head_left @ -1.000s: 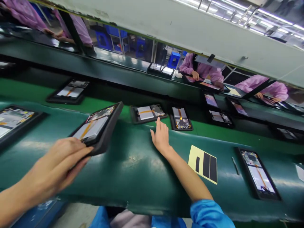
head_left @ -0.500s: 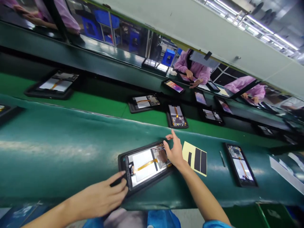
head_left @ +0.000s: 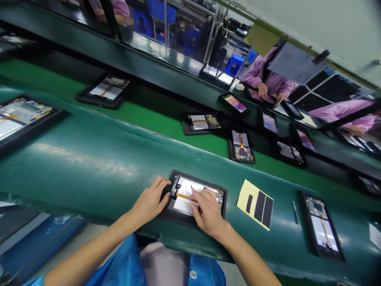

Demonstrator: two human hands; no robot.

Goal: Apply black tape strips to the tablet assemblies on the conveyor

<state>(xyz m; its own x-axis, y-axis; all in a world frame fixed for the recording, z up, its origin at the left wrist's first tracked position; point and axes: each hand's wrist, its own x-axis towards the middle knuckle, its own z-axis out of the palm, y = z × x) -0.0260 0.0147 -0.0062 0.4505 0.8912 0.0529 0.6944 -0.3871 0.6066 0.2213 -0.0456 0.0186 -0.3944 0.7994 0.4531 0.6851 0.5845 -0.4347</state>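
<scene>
In front of me lies an opened tablet (head_left: 182,205) in a black tray (head_left: 222,190), its white inner panel crossed by an orange ribbon cable (head_left: 183,196). My left hand (head_left: 151,200) grips the tray's left end between thumb and fingers. My right hand (head_left: 210,210) rests over the tablet's right half, fingers bent but apart, fingertips on the panel beside the cable. It covers much of the circuit board; a small dark mark shows by one fingertip. To the right lies a yellow sheet (head_left: 242,203) with black strips (head_left: 259,206) stuck on it.
A slim tool (head_left: 295,212) and another opened tablet (head_left: 323,226) lie right. One more tablet (head_left: 22,115) sits far left. Beyond the bench edge, several tablets, including one (head_left: 242,147), rest on a green belt (head_left: 157,126). Co-workers in pink sleeves (head_left: 256,73) work across.
My right hand has moved from the tablet's upper right corner onto its panel. My left hand has shifted up along the left end. The tablet has turned clockwise, and the view has shifted.
</scene>
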